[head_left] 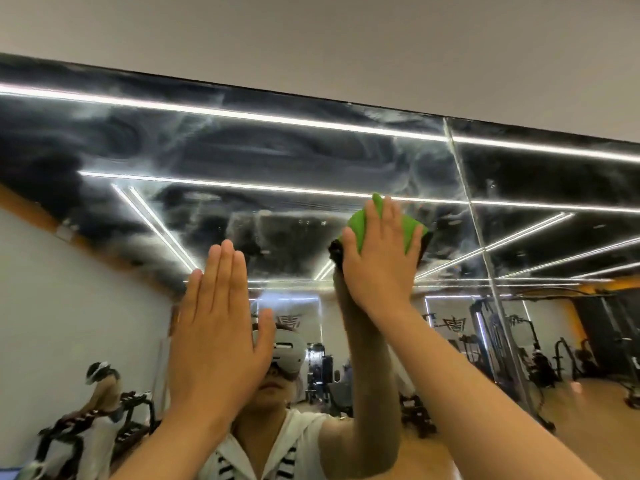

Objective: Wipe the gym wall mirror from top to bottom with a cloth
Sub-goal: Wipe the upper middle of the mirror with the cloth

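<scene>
The wall mirror fills most of the view, and its upper part is covered in hazy, swirled smears. My right hand is raised high, with straight fingers pressing a green cloth flat against the glass. My left hand is held up lower and to the left, fingers straight and together, its palm toward the mirror; whether it touches the glass I cannot tell. Both forearms reach up from the bottom of the view.
The mirror's top edge meets a plain beige wall above. A vertical seam joins a second mirror panel on the right. Reflected are ceiling light strips, gym machines, a person on an exercise bike and my own reflection.
</scene>
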`<state>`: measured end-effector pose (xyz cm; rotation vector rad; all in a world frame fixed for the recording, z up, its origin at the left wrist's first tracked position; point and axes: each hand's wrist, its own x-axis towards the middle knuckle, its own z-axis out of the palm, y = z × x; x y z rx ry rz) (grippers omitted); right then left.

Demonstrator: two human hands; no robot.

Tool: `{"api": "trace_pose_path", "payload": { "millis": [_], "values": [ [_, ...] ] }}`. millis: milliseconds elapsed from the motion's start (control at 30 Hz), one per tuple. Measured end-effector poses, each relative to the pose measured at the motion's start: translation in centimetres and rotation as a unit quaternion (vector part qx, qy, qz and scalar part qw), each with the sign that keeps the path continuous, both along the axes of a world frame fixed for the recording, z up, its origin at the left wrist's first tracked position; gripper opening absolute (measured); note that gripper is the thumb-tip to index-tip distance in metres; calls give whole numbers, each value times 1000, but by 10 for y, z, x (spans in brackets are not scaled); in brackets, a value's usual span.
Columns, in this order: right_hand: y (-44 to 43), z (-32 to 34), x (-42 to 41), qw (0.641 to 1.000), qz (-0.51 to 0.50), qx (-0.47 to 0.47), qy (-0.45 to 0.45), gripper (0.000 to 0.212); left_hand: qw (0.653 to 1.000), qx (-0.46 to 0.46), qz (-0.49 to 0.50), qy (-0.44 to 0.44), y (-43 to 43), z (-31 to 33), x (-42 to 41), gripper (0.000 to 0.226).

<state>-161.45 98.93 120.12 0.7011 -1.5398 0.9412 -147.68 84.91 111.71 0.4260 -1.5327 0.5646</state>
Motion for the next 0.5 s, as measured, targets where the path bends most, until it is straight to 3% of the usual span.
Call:
{"api": "trace_pose_path", "payload": {
  "millis": [133, 300, 367, 500],
  "values": [
    [-43, -11, 44, 993, 18, 64, 100, 68, 1000, 3, -15, 3, 1, 1, 0, 74],
    [-15, -28, 20, 953, 10, 206, 220, 60, 1000, 2, -19, -1, 1, 1, 3, 75],
    [14, -22, -7, 958, -14, 201, 203, 62, 1000, 1, -21, 0, 0, 0, 3, 75],
    [61, -5, -58, 997, -29, 57, 46, 71, 1000, -4, -19, -3, -1, 0, 2, 74]
  ]
}}
